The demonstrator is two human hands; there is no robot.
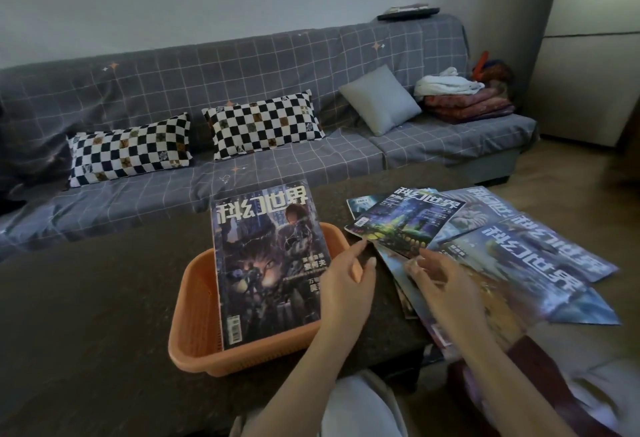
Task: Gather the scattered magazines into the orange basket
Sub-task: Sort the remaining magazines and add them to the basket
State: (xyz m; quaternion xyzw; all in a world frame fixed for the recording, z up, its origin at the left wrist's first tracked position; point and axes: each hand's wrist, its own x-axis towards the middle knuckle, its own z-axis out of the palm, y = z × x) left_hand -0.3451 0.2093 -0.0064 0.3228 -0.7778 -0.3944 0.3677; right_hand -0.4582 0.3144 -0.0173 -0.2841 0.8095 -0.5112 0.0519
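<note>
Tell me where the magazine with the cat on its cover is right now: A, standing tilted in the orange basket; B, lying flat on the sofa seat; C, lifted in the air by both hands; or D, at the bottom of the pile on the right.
A: the cat-cover magazine stands tilted inside the orange basket, its top edge sticking up past the far rim.

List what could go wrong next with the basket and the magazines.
The magazine in the orange basket sticks out past its far rim, so more stacked on it may slide off. The loose magazines overlap beside the right hand; lifting one may drag others, and some overhang the table's near edge.
</note>
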